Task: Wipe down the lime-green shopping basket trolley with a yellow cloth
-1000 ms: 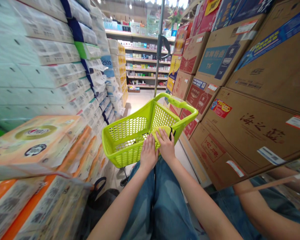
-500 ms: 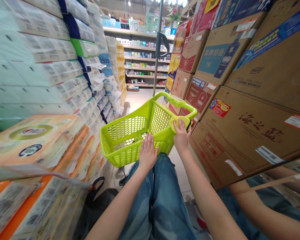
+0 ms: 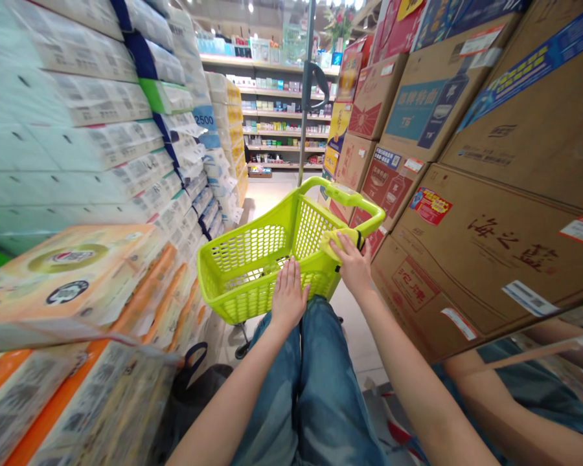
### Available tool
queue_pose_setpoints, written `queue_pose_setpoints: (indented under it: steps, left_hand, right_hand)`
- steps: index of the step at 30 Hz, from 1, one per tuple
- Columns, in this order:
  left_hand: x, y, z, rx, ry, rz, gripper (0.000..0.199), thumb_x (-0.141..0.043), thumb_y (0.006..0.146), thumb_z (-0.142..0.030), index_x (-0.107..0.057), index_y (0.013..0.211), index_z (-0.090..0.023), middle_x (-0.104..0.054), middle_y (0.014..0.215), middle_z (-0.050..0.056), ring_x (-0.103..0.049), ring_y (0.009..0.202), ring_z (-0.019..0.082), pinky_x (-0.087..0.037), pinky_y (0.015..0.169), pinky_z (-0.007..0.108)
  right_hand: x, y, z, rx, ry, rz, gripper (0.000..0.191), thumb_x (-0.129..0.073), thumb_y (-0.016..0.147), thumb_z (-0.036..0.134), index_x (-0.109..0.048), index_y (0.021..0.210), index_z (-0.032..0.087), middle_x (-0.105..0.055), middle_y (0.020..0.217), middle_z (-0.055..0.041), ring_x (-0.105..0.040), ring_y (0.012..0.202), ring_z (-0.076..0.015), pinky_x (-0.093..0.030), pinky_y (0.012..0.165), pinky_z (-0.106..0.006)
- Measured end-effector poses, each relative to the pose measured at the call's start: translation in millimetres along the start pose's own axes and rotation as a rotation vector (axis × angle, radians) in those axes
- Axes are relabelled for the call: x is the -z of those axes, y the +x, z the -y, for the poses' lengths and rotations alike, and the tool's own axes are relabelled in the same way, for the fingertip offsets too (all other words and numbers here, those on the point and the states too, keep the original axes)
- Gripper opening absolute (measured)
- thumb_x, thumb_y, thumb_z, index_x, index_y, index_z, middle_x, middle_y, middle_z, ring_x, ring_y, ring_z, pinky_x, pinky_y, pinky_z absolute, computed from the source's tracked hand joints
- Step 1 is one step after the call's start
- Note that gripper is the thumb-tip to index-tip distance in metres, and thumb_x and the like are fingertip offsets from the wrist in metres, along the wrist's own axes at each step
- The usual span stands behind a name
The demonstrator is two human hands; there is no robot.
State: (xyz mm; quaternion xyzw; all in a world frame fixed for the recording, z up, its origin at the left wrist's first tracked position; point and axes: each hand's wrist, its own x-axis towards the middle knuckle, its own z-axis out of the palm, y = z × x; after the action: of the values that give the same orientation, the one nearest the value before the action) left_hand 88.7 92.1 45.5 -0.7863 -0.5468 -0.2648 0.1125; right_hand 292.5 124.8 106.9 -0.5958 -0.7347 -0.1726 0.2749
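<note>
In front of my knees stands a lime-green shopping cart [image 3: 243, 304] with perforated plastic sides and a raised looped handle [image 3: 352, 196]. My left hand [image 3: 289, 292] lies flat on the near rim, fingers stretched out and together, gripping nothing. At the cart's handle end, my right hand [image 3: 354, 264] presses a yellow cloth [image 3: 331, 242] against the corner of the rim, just under the handle. Its fingers lie over the cloth, and part of the cloth is hidden beneath them.
Stacked tissue packs [image 3: 121, 149] line the left, with an orange tissue pack [image 3: 39, 304] close by. Brown cartons [image 3: 505, 239] rise on the right. A grey pole [image 3: 303, 139] stands behind the cart. Stocked shelves [image 3: 282, 116] are at the back, and a dark bag [image 3: 199, 395] lies low left.
My right hand has slid the yellow cloth slightly left and down along the cart's corner. My left hand stays on the near rim. The view has shifted a little.
</note>
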Motion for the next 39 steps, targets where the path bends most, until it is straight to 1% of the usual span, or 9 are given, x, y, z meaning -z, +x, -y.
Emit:
queue_pose_setpoints:
  steps: [5,13,16,20,24,27,31,36,39]
  left_hand:
    - [-2.6,-0.8,-0.2,0.003,-0.007,-0.023,0.069,-0.033,0.101,-0.038,-0.008,0.156,-0.007,-0.019,0.163,0.015,-0.013,0.152,0.025,-0.020,0.123,0.044]
    - [-4.7,-0.8,1.5,-0.010,-0.008,-0.030,0.070,-0.034,0.100,-0.038,-0.007,0.157,-0.008,-0.020,0.163,0.015,-0.015,0.152,0.026,-0.022,0.123,0.045]
    - [-2.8,-0.6,2.1,-0.016,-0.009,-0.021,0.068,-0.034,0.100,-0.039,-0.010,0.157,-0.008,-0.021,0.163,0.015,-0.016,0.152,0.026,-0.022,0.123,0.045]
    - [-1.2,-0.7,2.0,-0.010,-0.007,-0.017,0.069,-0.033,0.101,-0.039,-0.008,0.157,-0.009,-0.021,0.163,0.015,-0.017,0.151,0.026,-0.022,0.123,0.045]
    - [-1.0,-0.7,1.9,-0.009,-0.005,-0.009,0.068,-0.032,0.101,-0.039,-0.008,0.157,-0.008,-0.020,0.163,0.015,-0.017,0.152,0.025,-0.021,0.123,0.044]
    - [-1.4,-0.5,1.4,-0.003,-0.004,-0.005,0.069,-0.033,0.101,-0.039,-0.008,0.157,-0.008,-0.019,0.163,0.015,-0.014,0.152,0.025,-0.021,0.123,0.045]
    - [-2.2,-0.5,0.3,0.001,-0.001,-0.016,0.069,-0.034,0.100,-0.039,-0.007,0.157,-0.008,-0.019,0.163,0.015,-0.013,0.152,0.025,-0.021,0.123,0.045]
    - [-2.4,-1.0,1.1,-0.008,-0.008,-0.031,0.068,-0.034,0.100,-0.037,-0.010,0.156,-0.008,-0.021,0.163,0.014,-0.015,0.152,0.025,-0.021,0.123,0.045]
    - [-1.8,-1.2,2.2,-0.015,-0.024,-0.028,0.067,-0.034,0.100,-0.037,-0.011,0.157,-0.009,-0.021,0.163,0.014,-0.015,0.152,0.026,-0.022,0.123,0.046]
  right_hand:
    - [2.5,11.8,-18.7,-0.172,-0.015,-0.077,0.066,-0.044,0.078,-0.002,-0.057,0.135,0.026,-0.042,0.155,-0.0054,-0.038,0.143,-0.0214,0.001,0.121,-0.055]
    - [-30.2,-20.9,68.1,-0.001,0.057,0.033,0.067,-0.043,0.082,0.001,-0.047,0.143,0.029,-0.035,0.158,-0.0027,-0.034,0.145,-0.0181,-0.006,0.122,-0.052]
    - [-30.3,-25.3,76.6,0.075,0.074,0.055,0.065,-0.045,0.084,0.004,-0.045,0.145,0.028,-0.035,0.159,-0.0039,-0.032,0.146,-0.0177,-0.007,0.122,-0.050]
    - [-15.1,-15.3,40.8,0.135,0.029,0.051,0.067,-0.045,0.083,0.001,-0.046,0.143,0.032,-0.039,0.157,-0.0015,-0.035,0.145,-0.0171,-0.002,0.122,-0.053]
    - [0.6,5.4,-18.2,-0.063,-0.047,-0.052,0.066,-0.044,0.081,-0.002,-0.054,0.136,0.032,-0.043,0.154,-0.0010,-0.038,0.143,-0.0183,-0.002,0.120,-0.056]
    - [4.7,16.2,-37.3,-0.187,-0.059,-0.102,0.062,-0.044,0.081,0.000,-0.058,0.133,0.030,-0.045,0.153,-0.0026,-0.039,0.142,-0.0190,-0.003,0.120,-0.057]
    - [-2.5,10.2,-7.8,-0.189,-0.051,-0.069,0.067,-0.044,0.079,-0.001,-0.052,0.139,0.027,-0.037,0.158,-0.0049,-0.035,0.145,-0.0198,-0.004,0.121,-0.054]
    - [-22.2,-14.4,57.7,-0.024,0.012,0.029,0.066,-0.043,0.083,0.001,-0.048,0.142,0.030,-0.037,0.158,-0.0027,-0.034,0.145,-0.0188,-0.006,0.121,-0.052]
    - [-27.4,-21.9,75.8,0.065,0.059,0.064,0.063,-0.046,0.086,0.005,-0.046,0.144,0.028,-0.036,0.158,-0.0044,-0.034,0.145,-0.0192,-0.009,0.122,-0.049]
